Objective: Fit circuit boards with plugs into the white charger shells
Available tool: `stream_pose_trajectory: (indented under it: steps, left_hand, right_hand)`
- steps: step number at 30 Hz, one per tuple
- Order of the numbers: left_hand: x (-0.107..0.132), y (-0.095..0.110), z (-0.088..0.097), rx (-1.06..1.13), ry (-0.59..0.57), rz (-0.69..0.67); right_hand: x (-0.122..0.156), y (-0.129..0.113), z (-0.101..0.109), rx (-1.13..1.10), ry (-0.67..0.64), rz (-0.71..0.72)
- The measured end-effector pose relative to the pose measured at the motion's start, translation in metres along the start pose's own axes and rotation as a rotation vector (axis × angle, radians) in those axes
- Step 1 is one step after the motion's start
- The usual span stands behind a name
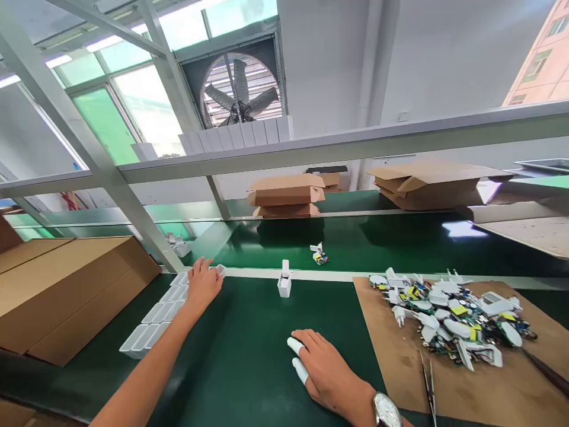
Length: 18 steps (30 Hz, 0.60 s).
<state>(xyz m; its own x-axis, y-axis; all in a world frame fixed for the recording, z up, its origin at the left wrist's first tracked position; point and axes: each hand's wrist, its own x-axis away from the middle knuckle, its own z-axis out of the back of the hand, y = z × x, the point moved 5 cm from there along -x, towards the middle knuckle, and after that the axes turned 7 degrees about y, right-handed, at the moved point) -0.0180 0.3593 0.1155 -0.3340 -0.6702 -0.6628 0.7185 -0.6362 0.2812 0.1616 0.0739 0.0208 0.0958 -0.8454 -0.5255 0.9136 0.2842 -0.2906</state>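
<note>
My left hand [205, 287] reaches over the far end of a white plastic tray [153, 312] divided into compartments. Its fingers are apart and curved downward; whether they touch the tray I cannot tell. My right hand [326, 370], with white finger cots on two fingers and a wristwatch [386, 409] at the wrist, lies on the green work surface, fingers stretched out and holding nothing. Beyond it stands a small white plastic housing [284, 284], its top part raised. A small circuit board with a white piece attached [319, 256] lies farther back on the green belt.
On the right, a heap of circuit boards and white plastic parts [453, 314] covers part of a brown cardboard sheet [382, 350]. Tweezers [427, 382] and a dark-handled tool [544, 370] lie there. A large cardboard box [75, 290] stands left; cartons [287, 196] sit behind the belt.
</note>
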Motion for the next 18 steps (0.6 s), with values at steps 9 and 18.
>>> stream_pose_trajectory:
  steps: [9,18]
  left_hand:
    - [0.107,0.152,-0.024,0.643,-0.171,-0.546]
    - [0.138,0.161,-0.039,0.593,-0.385,-0.540]
  right_hand:
    - [-0.020,0.060,0.034,0.073,-0.014,-0.164]
    - [-0.098,0.175,0.036,0.132,0.034,-0.628]
